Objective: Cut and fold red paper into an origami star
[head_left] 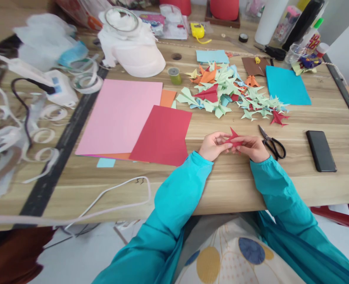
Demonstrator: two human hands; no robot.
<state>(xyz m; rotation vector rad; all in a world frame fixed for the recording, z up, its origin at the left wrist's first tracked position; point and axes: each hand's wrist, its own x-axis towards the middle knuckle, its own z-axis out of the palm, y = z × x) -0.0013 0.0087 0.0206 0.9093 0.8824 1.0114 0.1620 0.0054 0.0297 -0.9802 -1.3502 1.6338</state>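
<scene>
A small folded red paper piece (pixel 232 136) with a pointed tip is held just above the table between both hands. My left hand (pixel 214 145) pinches its left side, fingers closed. On the other side, my right hand (pixel 253 147) grips it between thumb and fingers. Just right of that hand lie black-handled scissors (pixel 273 144), blades pointing away. Beyond the hands spreads a pile of folded paper planes (pixel 221 86), mostly pale green with some red, orange and blue. To the left, a red paper sheet (pixel 162 136) with a notched edge overlaps a pink sheet (pixel 124 114).
A black phone (pixel 321 151) lies at the right. Blue paper (pixel 288 85) sits behind it. A white cap (pixel 136 51), a green thread spool (pixel 174 75) and a yellow tape measure (pixel 197 30) stand at the back. Cables and a power strip (pixel 59 88) clutter the left.
</scene>
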